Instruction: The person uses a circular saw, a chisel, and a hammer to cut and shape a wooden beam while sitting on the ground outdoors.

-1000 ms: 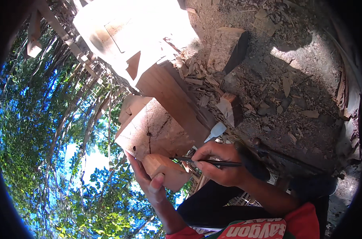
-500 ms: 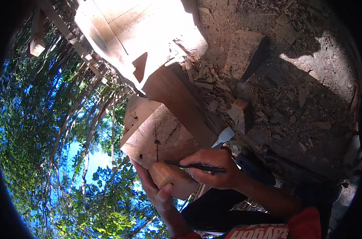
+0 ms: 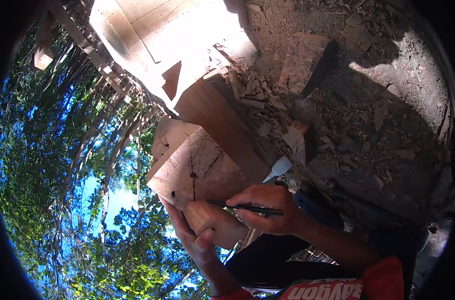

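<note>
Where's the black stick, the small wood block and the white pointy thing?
Black stick (image 3: 261,210): head view, on its shaft.
Small wood block (image 3: 224,229): head view, on its side.
White pointy thing (image 3: 281,166): head view, on its wide end.

Ground (image 3: 275,22): grey-brown earth, largely shaded, strewn with flat wood chips (image 3: 379,117) and one heap of pale shavings (image 3: 255,90). Light: strong daylight; I note one hard-edged sunlit patch (image 3: 427,75) on the earth. Open side: slim timber (image 3: 82,42), dense green foliage (image 3: 37,200), bright sky (image 3: 121,196) showing through.
</note>
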Demonstrator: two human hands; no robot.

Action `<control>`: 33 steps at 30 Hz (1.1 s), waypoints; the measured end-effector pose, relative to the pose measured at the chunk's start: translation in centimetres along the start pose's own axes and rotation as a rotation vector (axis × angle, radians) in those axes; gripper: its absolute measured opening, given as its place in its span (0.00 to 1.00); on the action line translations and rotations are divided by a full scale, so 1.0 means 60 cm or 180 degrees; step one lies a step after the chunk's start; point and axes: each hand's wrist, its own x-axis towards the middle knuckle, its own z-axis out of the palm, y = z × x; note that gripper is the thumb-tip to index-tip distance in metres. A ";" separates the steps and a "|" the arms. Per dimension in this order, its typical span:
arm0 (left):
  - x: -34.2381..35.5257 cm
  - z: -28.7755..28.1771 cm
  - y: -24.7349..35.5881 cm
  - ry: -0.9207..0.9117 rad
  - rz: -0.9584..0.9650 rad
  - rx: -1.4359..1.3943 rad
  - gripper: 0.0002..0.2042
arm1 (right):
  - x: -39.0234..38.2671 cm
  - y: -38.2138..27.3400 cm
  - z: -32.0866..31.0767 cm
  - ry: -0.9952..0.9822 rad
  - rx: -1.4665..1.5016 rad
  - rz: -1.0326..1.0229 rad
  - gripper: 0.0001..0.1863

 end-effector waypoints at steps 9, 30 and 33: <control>0.004 -0.004 -0.008 -0.0041 0.0116 0.0128 0.64 | 0.001 0.002 0.008 -0.0017 -0.0059 -0.0155 0.12; 0.003 0.001 0.000 -0.0058 -0.0062 -0.0056 0.67 | 0.044 -0.051 -0.031 -0.0209 -0.0099 0.0158 0.09; 0.007 0.003 0.002 -0.0158 -0.0024 -0.0353 0.67 | 0.073 -0.050 -0.008 -0.0275 0.0068 -0.0268 0.08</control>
